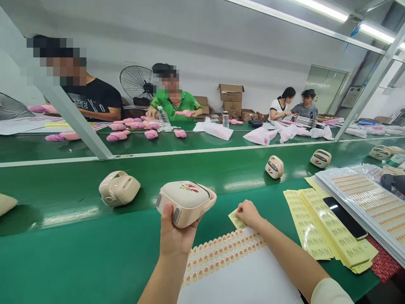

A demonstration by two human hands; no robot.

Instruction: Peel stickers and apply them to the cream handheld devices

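My left hand (173, 234) grips a cream plastic device (185, 202) with a handle and a red printed mark on its top, held above the green belt (79, 249). My right hand (248, 213) rests fingers-down on a small yellow sticker sheet (236, 220), just beyond a white sheet (240, 270) carrying rows of small oval stickers. The two hands are about a hand's width apart.
More cream devices stand on the belt: one (118, 188) at left, one (274, 166) and another (320, 158) at right. Yellow label sheets (319, 232) with a black phone (345, 218) lie to the right, beside printed sheets (370, 202). Other people sit across the line with pink items (117, 136).
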